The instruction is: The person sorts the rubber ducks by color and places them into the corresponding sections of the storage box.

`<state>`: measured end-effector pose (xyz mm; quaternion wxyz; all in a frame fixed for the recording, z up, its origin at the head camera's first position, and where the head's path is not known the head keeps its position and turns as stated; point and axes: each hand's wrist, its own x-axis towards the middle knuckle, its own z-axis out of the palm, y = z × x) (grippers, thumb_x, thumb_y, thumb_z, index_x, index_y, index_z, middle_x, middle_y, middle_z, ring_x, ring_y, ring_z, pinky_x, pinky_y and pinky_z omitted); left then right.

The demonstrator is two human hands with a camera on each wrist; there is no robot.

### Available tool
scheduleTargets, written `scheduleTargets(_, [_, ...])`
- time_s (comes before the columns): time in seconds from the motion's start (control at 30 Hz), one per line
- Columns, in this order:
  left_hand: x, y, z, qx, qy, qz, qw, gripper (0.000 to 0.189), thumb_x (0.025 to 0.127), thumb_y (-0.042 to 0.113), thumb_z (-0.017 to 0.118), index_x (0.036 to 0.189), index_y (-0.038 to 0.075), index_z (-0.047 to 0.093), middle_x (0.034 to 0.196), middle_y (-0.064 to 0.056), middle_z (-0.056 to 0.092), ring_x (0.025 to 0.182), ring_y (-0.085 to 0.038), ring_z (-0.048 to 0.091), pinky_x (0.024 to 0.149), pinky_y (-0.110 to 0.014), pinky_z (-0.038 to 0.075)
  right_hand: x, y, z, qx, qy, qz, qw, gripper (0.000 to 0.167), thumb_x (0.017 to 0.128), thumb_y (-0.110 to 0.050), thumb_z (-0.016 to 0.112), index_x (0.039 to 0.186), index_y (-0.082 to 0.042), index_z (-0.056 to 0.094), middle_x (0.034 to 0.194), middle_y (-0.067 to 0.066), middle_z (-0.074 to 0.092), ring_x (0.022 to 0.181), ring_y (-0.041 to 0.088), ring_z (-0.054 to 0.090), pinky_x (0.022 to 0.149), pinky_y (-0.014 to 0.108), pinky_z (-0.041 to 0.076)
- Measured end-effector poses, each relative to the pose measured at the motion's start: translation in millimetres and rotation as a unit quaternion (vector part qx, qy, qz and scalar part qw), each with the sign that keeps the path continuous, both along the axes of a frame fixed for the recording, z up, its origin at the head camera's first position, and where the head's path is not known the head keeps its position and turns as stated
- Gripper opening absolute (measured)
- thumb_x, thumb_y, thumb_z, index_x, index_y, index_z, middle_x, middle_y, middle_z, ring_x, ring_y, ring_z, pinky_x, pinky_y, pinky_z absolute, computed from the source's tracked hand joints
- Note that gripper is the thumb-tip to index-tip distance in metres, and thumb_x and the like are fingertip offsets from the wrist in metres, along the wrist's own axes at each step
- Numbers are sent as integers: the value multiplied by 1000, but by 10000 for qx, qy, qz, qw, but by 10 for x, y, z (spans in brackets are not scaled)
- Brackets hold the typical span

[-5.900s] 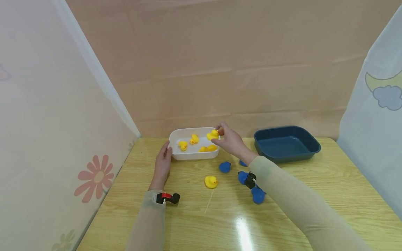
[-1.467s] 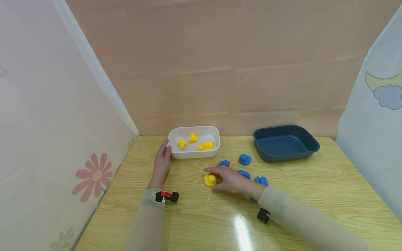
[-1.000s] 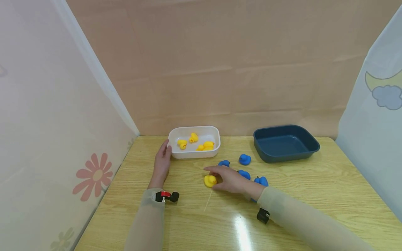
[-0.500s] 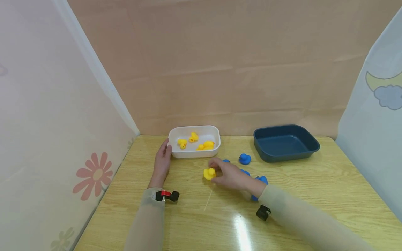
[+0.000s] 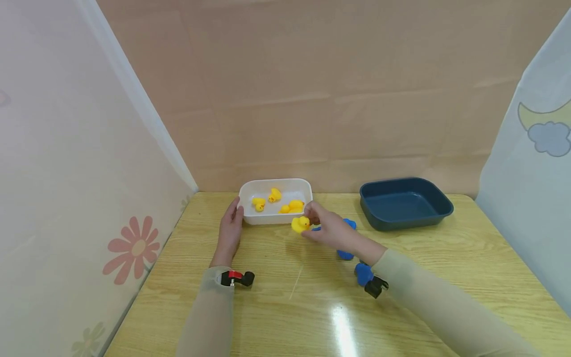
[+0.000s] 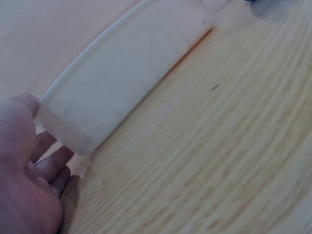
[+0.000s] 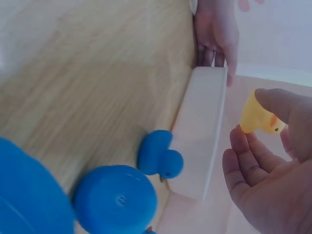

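In the head view my right hand [image 5: 332, 230] pinches a yellow rubber duck [image 5: 300, 225] between thumb and fingers, lifted just in front of the white tray [image 5: 273, 219]. The right wrist view shows that duck [image 7: 258, 117] sideways, held by the fingertips. My left hand [image 5: 230, 230] grips the tray's left end. In the left wrist view, the left hand's thumb [image 6: 28, 101] lies at the rim and its bent fingers touch the end wall. Several yellow ducks [image 5: 274, 195] lie inside the tray, some tipped over.
Several blue rubber ducks [image 5: 345, 254] lie on the wooden table [image 5: 285, 317] below and beside the right forearm, which partly hides them. A dark blue tray [image 5: 406, 203] stands at the back right with nothing in it. A fabric backdrop [image 5: 330, 99] rises behind both trays.
My right hand has taken the yellow duck from the table and carried it up and away from me, to the tray's front right. An earlier duck went into the tray. My left hand stays put.
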<state>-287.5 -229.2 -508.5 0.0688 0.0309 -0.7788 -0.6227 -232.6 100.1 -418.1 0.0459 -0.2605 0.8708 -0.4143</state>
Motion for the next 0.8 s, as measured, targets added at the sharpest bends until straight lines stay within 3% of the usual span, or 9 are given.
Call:
scheduleTargets(0.27, [-12, -6, -4, -13, -28, 24, 10000, 59, 119, 48, 46, 174, 28, 37, 178, -1, 35, 163, -24, 34, 131, -47, 33, -78, -9, 148, 200, 396, -177, 9989, 45, 99, -13, 86, 123, -15, 48, 127, 15, 74, 120, 36, 73, 105, 57, 59])
scheduleTargets(0.47, [1, 10, 7, -25, -86, 50, 9999, 59, 119, 49, 46, 174, 29, 37, 178, 0, 35, 163, -23, 34, 131, -46, 34, -140, -11, 230, 244, 336, -339, 9986, 46, 100, -16, 85, 125, -16, 46, 128, 16, 72, 121, 38, 71, 106, 55, 58])
scheduleTargets(0.8, [-10, 9, -12, -117, -67, 42, 9999, 61, 118, 53, 45, 174, 28, 37, 178, -1, 35, 163, -25, 34, 131, -48, 32, -312, -25, 181, 239, 279, -574, 9977, 45, 104, -20, 80, 133, -17, 46, 132, 18, 69, 121, 37, 69, 103, 54, 58])
